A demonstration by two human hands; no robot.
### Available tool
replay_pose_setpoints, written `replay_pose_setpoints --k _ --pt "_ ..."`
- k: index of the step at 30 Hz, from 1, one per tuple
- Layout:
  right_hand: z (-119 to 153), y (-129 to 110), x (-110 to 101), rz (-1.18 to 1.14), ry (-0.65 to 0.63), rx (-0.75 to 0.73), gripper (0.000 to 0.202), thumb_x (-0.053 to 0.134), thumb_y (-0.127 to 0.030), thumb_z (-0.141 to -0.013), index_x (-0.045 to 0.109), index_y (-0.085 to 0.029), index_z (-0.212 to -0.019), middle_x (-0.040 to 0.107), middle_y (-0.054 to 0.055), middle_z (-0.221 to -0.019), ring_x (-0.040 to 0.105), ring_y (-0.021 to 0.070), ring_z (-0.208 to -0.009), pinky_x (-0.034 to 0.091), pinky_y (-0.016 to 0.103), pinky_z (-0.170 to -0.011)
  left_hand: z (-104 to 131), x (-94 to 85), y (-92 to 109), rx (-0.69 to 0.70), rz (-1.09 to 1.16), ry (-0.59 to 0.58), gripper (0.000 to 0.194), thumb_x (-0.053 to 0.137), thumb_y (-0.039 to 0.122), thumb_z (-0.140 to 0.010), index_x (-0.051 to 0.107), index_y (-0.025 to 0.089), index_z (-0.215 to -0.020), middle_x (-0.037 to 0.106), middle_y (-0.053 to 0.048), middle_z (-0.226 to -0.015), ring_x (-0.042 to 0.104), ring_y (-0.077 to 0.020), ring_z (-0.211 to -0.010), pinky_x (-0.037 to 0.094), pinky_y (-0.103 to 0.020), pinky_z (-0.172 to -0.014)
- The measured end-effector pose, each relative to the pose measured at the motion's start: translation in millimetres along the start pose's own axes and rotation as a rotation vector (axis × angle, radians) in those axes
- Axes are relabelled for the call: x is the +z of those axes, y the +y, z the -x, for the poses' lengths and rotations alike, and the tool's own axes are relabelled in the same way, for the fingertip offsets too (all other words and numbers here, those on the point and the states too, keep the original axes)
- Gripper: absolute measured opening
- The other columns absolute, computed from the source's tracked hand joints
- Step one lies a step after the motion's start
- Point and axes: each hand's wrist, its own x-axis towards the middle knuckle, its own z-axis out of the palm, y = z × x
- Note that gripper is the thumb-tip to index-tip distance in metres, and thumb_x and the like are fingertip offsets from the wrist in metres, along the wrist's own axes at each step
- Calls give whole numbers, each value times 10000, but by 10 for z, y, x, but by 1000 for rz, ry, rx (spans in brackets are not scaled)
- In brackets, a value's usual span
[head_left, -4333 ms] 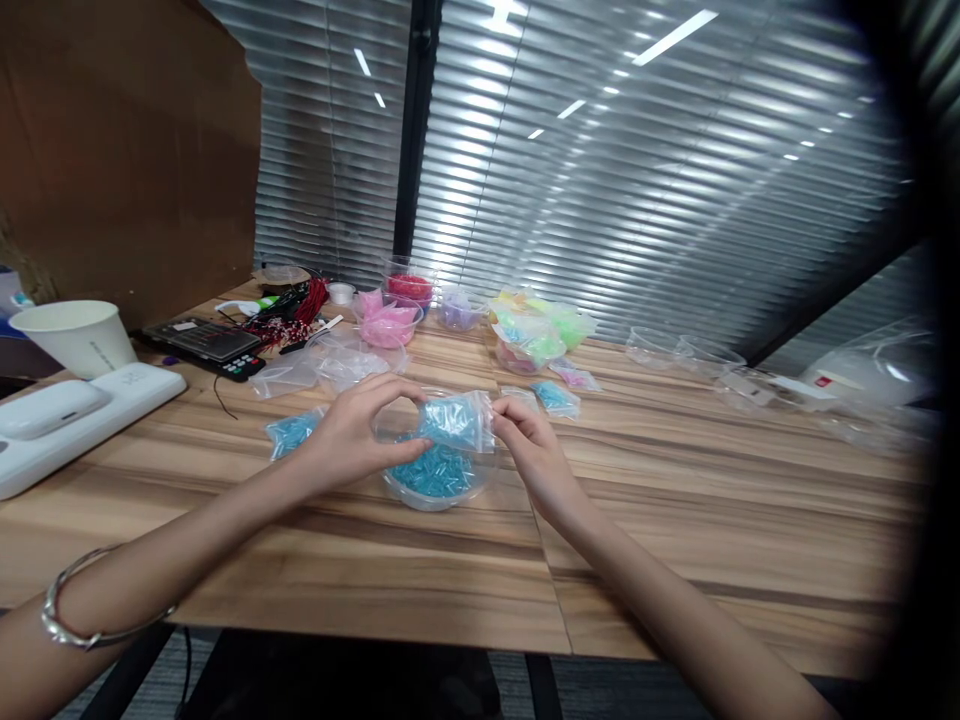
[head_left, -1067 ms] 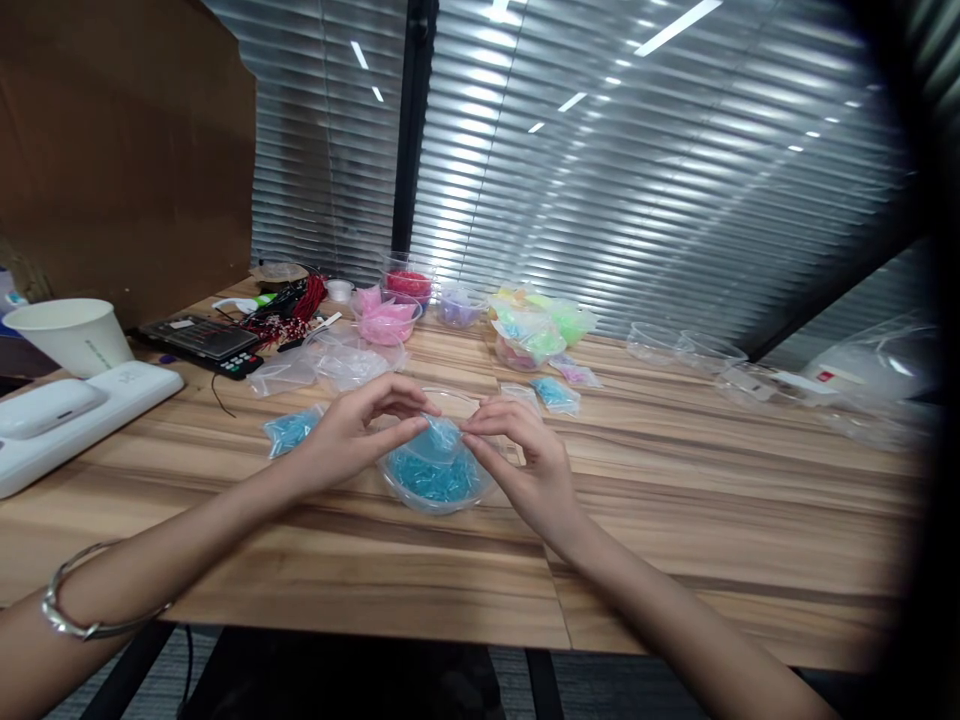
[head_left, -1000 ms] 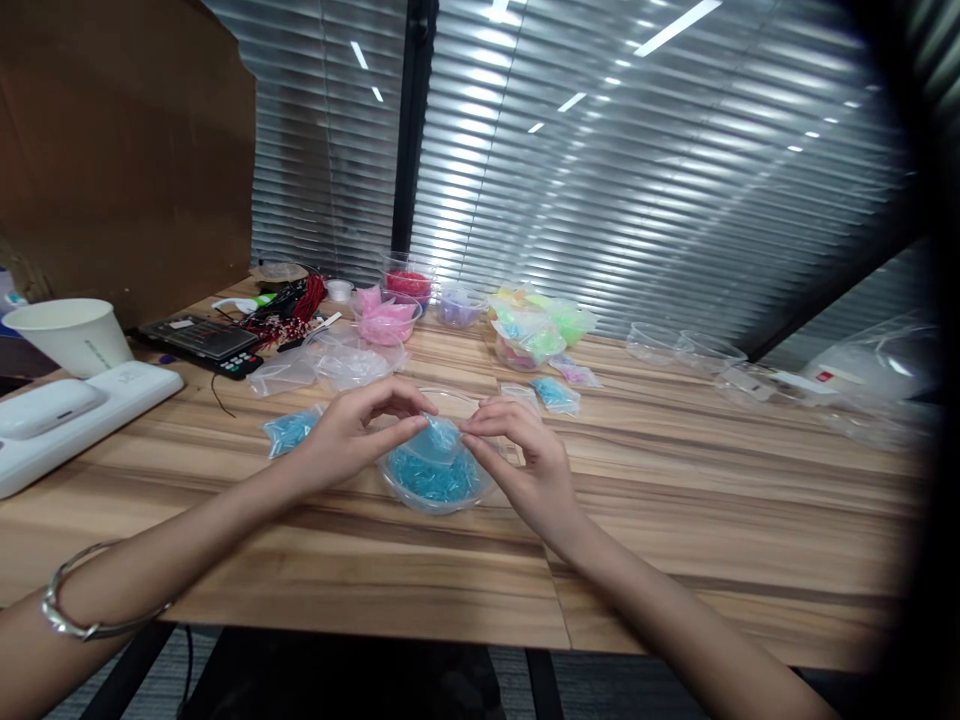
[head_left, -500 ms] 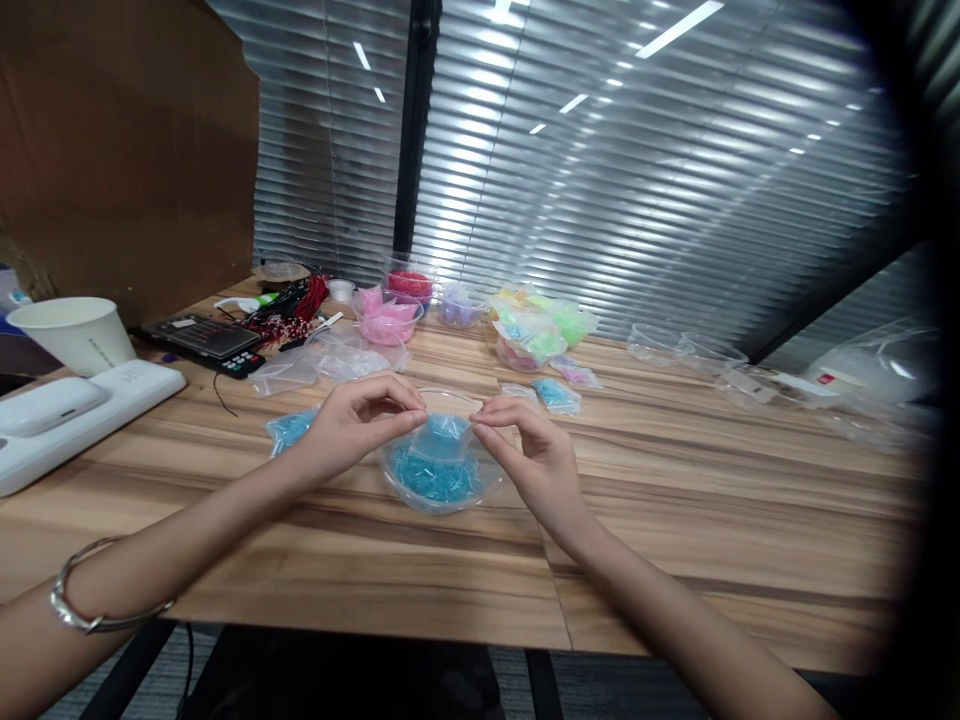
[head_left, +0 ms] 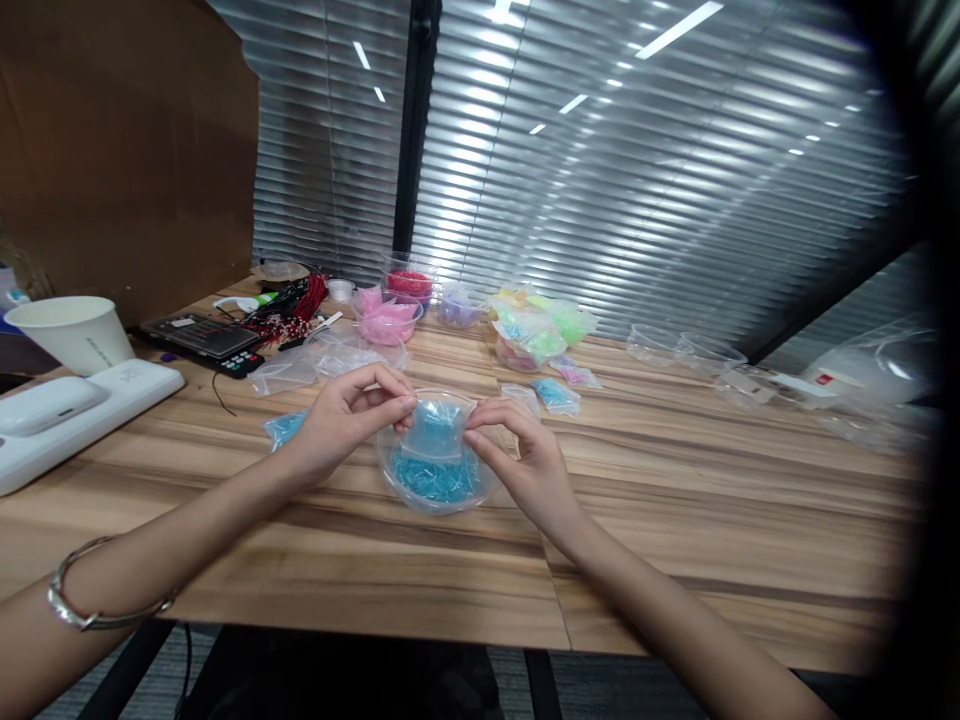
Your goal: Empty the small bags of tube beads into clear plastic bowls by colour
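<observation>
Between my hands, a small clear plastic bag [head_left: 435,432] hangs over a round clear bowl [head_left: 429,503]. Blue contents show in the bag's upper part, and its lower edge points toward me. My left hand [head_left: 356,415] pinches the bag's left side between thumb and fingers. On the opposite side, my right hand [head_left: 525,455] is closed on the bag's right edge. Short blue tube-like pieces [head_left: 435,478] lie in the bowl below. Another bag of blue pieces [head_left: 285,428] rests on the table by my left wrist, partly hidden by it.
Further back are a small blue-filled bag [head_left: 556,395], a bowl heaped with coloured bags [head_left: 529,335] and a pink-filled bowl [head_left: 388,322]. Clear containers [head_left: 709,352] stand at right. A paper cup [head_left: 75,335], white power strip [head_left: 97,410] and dark device [head_left: 202,340] are at left.
Both hands have shifted slightly left, the left one also a little up. The bag between them has risen slightly and shows more of its face.
</observation>
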Motion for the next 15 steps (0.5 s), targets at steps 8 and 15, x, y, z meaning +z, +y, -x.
replay_pose_setpoints --k 8,15 --pt "38 47 -6 10 17 -4 30 652 -237 -864 641 -249 -840 681 26 -898 603 216 -998 440 425 -954 4 -15 59 -82 49 -171 97 685 214 -834 619 142 -837 609 -26 -898 647 -104 -746 560 -229 -697" --pt "39 53 10 4 20 -21 17 634 -225 -868 628 -240 -870 662 35 -941 601 214 -993 436 416 -958 19 6 46 -78 9 -207 150 726 205 -792 643 159 -907 623 -31 -943 649 -125 -837 562 -249 -761"
